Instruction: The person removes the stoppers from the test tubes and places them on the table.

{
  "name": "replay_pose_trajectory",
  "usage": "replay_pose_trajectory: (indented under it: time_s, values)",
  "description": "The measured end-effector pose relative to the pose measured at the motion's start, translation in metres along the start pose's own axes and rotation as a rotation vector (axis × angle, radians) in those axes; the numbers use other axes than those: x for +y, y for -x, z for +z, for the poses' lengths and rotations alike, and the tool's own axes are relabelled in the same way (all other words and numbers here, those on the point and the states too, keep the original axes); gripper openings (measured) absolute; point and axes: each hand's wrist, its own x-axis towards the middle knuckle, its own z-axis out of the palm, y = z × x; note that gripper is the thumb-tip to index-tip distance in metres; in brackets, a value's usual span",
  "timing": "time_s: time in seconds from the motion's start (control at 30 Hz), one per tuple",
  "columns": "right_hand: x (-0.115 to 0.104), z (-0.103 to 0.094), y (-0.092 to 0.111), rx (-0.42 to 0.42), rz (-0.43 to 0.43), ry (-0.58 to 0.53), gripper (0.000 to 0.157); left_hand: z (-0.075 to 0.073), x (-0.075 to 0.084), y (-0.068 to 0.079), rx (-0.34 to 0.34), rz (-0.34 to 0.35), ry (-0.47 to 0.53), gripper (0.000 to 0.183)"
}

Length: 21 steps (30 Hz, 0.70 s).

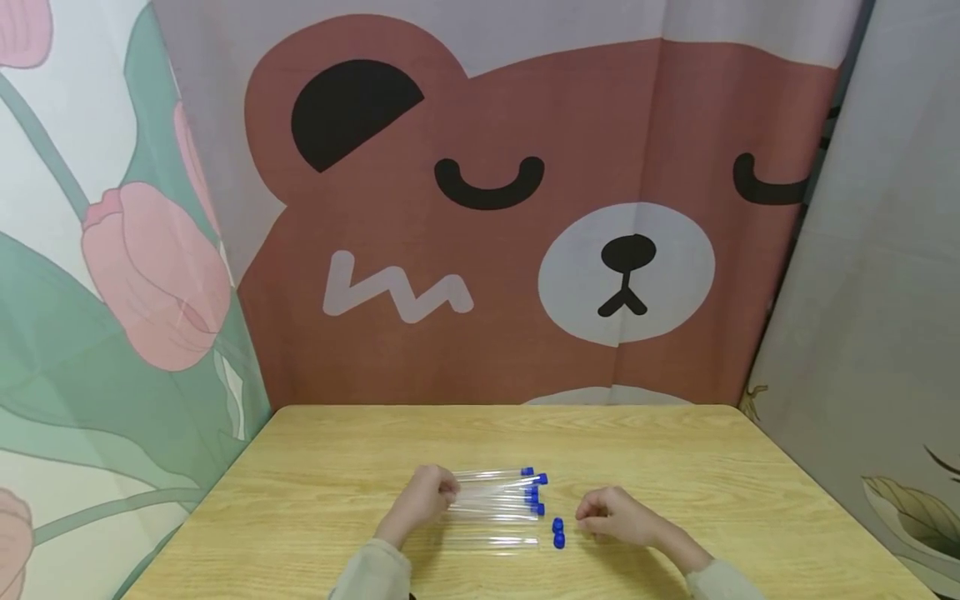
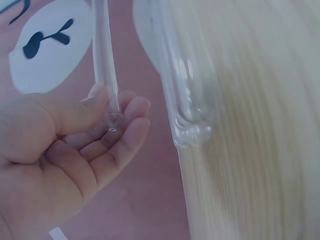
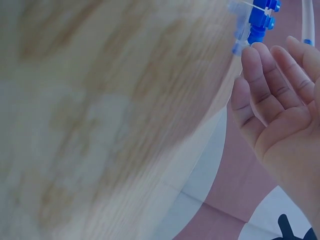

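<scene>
Between thumb and fingers, my left hand pinches the rounded end of a clear test tube, which is lifted off the table in the left wrist view. Beside it lie several more clear test tubes, side by side with their closed ends toward this hand. Blue caps top the group at its right end. Nearer the front lies a clear tube with no cap on it, and two loose blue caps sit just right of its end. My right hand hovers right of those caps, fingers loosely bent and holding nothing.
A light wood-grain table carries everything. Behind it hangs a curtain with a bear print, a flower-print curtain borders the left, and a pale curtain the right.
</scene>
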Motion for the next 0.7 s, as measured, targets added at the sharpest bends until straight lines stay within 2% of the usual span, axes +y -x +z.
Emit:
replay_pose_trajectory:
  time_s: [0.13, 0.23, 0.57, 0.7]
  values:
    - [0.001, -0.001, 0.0, 0.002, -0.009, -0.007, 0.012, -0.005, 0.003, 0.002, -0.011, -0.036, 0.171, 0.01]
    - [0.002, -0.001, 0.0, 0.002, -0.016, -0.008, 0.012, -0.008, 0.005, 0.003, -0.005, -0.048, 0.26, 0.01]
    - [0.003, -0.001, -0.001, 0.006, -0.036, -0.012, 0.014, -0.01, 0.014, 0.005, 0.034, -0.051, 0.376, 0.009]
    - [0.001, 0.0, -0.003, 0.04, -0.036, -0.019, 0.017, -0.009, 0.016, 0.005, 0.036, -0.048, 0.394, 0.01]
